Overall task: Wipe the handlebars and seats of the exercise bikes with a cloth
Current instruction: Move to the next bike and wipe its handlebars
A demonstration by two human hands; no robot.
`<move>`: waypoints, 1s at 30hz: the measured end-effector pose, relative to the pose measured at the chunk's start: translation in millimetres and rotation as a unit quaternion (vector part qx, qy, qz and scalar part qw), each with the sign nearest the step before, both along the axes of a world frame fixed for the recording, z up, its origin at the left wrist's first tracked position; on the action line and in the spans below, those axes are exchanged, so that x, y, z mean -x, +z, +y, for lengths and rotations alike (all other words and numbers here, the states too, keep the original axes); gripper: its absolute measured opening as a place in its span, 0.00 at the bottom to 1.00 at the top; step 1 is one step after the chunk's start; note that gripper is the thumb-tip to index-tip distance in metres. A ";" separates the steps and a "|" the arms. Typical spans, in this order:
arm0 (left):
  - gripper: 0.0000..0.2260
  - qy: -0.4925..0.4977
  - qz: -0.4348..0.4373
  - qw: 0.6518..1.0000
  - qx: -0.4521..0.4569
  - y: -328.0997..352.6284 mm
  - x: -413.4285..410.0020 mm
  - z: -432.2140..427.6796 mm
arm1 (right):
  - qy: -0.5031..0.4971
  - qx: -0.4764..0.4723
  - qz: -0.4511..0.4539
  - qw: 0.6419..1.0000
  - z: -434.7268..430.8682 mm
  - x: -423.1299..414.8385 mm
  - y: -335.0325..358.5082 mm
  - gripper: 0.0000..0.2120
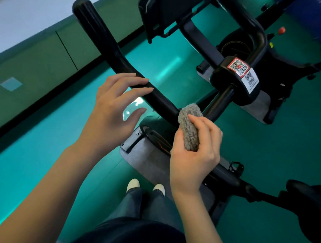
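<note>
I see right hand (195, 155) gripping grey cloth (189, 127) against handlebar (104, 42) near stem; left hand (115, 107) wide, fingers straight, fingertips on same bar. Seat (310, 205) at lower right.

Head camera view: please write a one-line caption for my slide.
Right hand holds a grey cloth to the bike's black handlebar; open left hand reaches over the bar.

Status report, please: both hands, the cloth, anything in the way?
Left hand open, fingers on handlebar. Right hand grips cloth, held at the bar. No obstruction seen.
</note>
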State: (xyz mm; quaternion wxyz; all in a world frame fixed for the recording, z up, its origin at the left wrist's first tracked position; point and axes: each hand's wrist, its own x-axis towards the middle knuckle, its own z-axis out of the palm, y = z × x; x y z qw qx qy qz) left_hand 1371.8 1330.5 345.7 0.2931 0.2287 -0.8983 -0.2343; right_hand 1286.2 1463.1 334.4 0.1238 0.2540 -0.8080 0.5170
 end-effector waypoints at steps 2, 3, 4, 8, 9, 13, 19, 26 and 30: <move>0.15 0.003 0.004 1.000 -0.002 0.1 2.0 0.9 | 0.039 -0.012 0.008 0.999 1.1 0.9 3.4 0.13; 0.15 0.006 0.007 1.000 -0.004 0.0 2.8 1.5 | 0.058 -0.017 0.012 0.998 1.8 4.4 5.8 0.13; 0.15 0.008 0.011 1.000 -0.007 0.1 3.4 1.8 | 0.079 -0.024 0.019 0.996 2.0 9.2 8.2 0.14; 0.14 0.017 0.022 0.999 -0.015 1.2 3.3 2.0 | 0.166 -0.087 0.052 0.981 3.6 24.0 14.3 0.14; 0.14 0.019 0.023 0.999 -0.017 0.9 3.8 2.9 | 0.188 -0.099 0.055 0.976 7.0 25.9 14.5 0.13; 0.14 0.034 0.022 0.999 -0.033 0.3 6.8 8.7 | 0.263 -0.102 0.050 0.958 20.5 43.8 20.8 0.14; 0.14 0.095 0.025 0.995 -0.028 3.0 15.8 20.3 | 0.371 -0.133 0.024 0.919 -2.0 79.1 31.2 0.13; 0.24 0.333 0.083 0.931 -0.123 -9.8 42.6 71.4 | 0.557 -0.144 -0.064 0.815 -33.8 136.3 53.0 0.14; 0.24 0.440 0.171 0.842 -0.263 -22.6 73.9 116.5 | 0.684 -0.169 0.036 0.708 -81.1 130.8 66.0 0.12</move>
